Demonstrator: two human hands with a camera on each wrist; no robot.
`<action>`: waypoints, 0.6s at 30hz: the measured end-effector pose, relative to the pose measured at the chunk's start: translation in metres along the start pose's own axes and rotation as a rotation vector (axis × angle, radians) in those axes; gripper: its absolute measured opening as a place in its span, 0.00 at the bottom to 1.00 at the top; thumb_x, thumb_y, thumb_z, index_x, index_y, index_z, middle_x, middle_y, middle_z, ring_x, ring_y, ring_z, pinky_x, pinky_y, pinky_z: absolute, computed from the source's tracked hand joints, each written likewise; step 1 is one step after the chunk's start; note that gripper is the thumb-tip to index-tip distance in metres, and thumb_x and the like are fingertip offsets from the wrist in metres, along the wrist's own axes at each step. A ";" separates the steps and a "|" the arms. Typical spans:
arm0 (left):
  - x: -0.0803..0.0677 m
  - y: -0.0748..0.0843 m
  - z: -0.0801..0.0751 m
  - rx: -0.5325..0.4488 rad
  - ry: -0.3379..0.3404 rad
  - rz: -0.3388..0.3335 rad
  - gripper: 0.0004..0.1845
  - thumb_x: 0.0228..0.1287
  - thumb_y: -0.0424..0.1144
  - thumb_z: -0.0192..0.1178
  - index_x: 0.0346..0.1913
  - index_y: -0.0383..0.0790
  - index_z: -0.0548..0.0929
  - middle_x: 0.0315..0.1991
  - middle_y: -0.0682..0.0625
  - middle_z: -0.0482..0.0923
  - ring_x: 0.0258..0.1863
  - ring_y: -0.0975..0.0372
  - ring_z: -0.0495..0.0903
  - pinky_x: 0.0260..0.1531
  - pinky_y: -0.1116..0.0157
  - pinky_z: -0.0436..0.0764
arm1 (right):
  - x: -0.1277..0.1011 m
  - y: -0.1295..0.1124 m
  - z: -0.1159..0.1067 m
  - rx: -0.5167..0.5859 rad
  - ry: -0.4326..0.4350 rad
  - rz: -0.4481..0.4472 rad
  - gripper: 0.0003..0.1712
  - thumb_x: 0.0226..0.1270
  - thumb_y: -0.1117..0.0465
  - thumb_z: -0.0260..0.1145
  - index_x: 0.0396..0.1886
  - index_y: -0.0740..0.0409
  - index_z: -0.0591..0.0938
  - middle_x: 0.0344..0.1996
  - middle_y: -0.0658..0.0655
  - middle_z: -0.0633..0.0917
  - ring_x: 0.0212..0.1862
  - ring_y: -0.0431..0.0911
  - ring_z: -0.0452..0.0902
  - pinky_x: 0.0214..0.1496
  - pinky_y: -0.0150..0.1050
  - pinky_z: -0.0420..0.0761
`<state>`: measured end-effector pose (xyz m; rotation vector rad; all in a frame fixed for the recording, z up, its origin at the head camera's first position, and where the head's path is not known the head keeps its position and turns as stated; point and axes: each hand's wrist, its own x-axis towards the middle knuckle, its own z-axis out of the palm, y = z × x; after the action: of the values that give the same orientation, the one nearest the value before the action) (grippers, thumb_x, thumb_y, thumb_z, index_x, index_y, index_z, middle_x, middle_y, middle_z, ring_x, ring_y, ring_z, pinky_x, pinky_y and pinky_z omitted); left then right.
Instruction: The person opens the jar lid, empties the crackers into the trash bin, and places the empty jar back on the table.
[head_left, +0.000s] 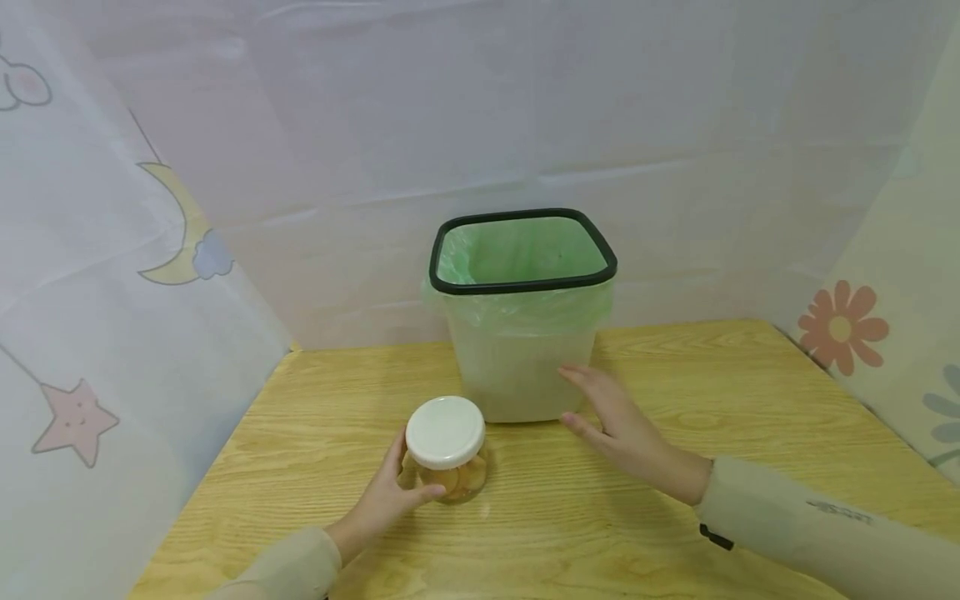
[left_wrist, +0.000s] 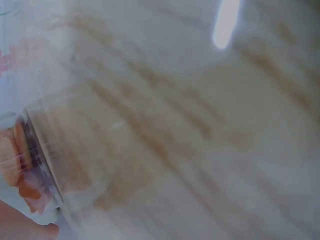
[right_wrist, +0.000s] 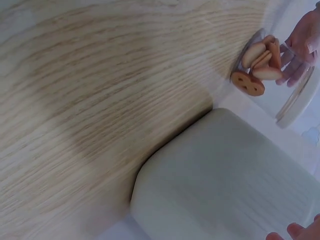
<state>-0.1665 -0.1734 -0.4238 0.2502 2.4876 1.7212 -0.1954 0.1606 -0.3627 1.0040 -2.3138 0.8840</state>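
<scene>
A glass jar (head_left: 467, 482) of round cookies (right_wrist: 248, 83), topped by a white lid (head_left: 446, 431), stands on the wooden table. My left hand (head_left: 381, 493) grips it from the left, thumb at the front and fingers round the side. Behind the jar is a pale waste bin (head_left: 517, 367) with a green plastic liner (head_left: 536, 250) under a black rim (head_left: 525, 287). At the bin's lower right, my right hand (head_left: 622, 429) has its fingers extended and holds nothing. Whether the fingertips touch the bin is unclear. In the left wrist view the jar (left_wrist: 45, 165) shows only partly.
The wooden table (head_left: 337, 433) ends in front of a pale cloth backdrop (head_left: 360, 167). Side cloths carry a printed moon (head_left: 176, 225), star (head_left: 75, 421) and red flower (head_left: 843, 327). The bin stands near the table's back edge.
</scene>
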 end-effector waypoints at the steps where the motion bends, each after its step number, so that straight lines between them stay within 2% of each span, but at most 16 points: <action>1: 0.000 -0.001 0.000 -0.003 0.002 -0.004 0.60 0.52 0.41 0.75 0.76 0.30 0.41 0.75 0.31 0.41 0.73 0.38 0.41 0.66 0.38 0.48 | 0.000 -0.001 0.002 0.001 -0.004 0.003 0.31 0.77 0.51 0.54 0.65 0.73 0.68 0.62 0.73 0.71 0.62 0.67 0.66 0.58 0.67 0.65; 6: 0.001 -0.002 0.002 -0.019 0.007 -0.020 0.61 0.51 0.41 0.75 0.76 0.30 0.40 0.75 0.32 0.40 0.73 0.37 0.41 0.65 0.35 0.46 | 0.003 -0.006 0.008 0.011 -0.038 0.029 0.32 0.76 0.49 0.54 0.66 0.71 0.68 0.63 0.72 0.70 0.63 0.66 0.65 0.59 0.67 0.64; 16: 0.001 0.000 0.004 -0.037 0.005 -0.048 0.60 0.53 0.40 0.75 0.76 0.32 0.41 0.75 0.32 0.40 0.72 0.36 0.41 0.65 0.36 0.47 | 0.009 -0.013 0.023 -0.013 -0.049 0.000 0.32 0.74 0.49 0.57 0.66 0.69 0.69 0.63 0.69 0.72 0.64 0.64 0.66 0.62 0.63 0.65; 18: 0.002 -0.001 0.004 -0.037 0.012 -0.038 0.59 0.52 0.39 0.75 0.76 0.32 0.42 0.75 0.32 0.42 0.72 0.36 0.42 0.65 0.36 0.48 | 0.011 -0.017 0.023 0.009 -0.078 0.021 0.33 0.74 0.49 0.57 0.65 0.71 0.69 0.63 0.70 0.71 0.64 0.66 0.65 0.62 0.66 0.64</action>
<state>-0.1679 -0.1697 -0.4261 0.1892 2.4498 1.7573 -0.1930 0.1299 -0.3655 1.0373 -2.3915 0.8787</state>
